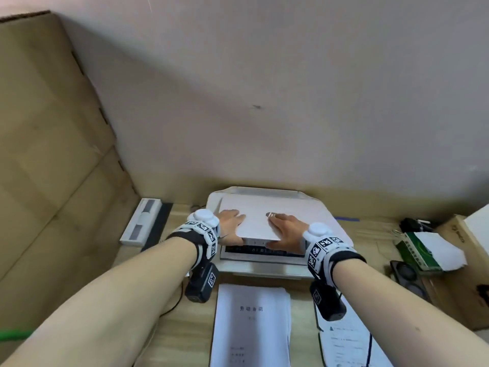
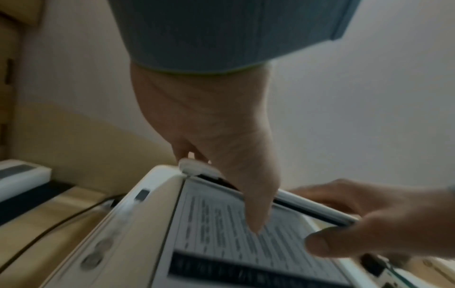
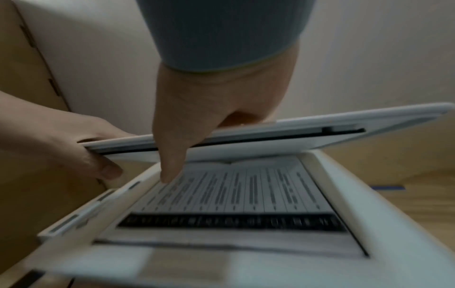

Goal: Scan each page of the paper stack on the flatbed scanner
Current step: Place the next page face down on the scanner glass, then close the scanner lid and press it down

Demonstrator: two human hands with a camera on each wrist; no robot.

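A white flatbed scanner [image 1: 336, 234] sits at the back of the wooden desk. Its lid [image 1: 254, 221] is partly raised. My left hand [image 1: 232, 229] and right hand [image 1: 285, 232] each pinch the lid's front edge, fingers on top and thumb beneath. In the wrist views a printed page [image 3: 234, 191] lies on the glass under the tilted lid [image 3: 295, 132], and the left thumb [image 2: 256, 214] hangs below the lid's edge [image 2: 315, 208]. The paper stack [image 1: 251, 327] lies on the desk in front of the scanner, a titled page on top.
A large cardboard box [image 1: 47, 154] fills the left side, and a wall stands close behind the scanner. A slim white and black device [image 1: 143, 221] lies left of it. A green tissue box [image 1: 423, 250], a dark case [image 1: 404, 274] and a loose sheet [image 1: 349, 345] occupy the right.
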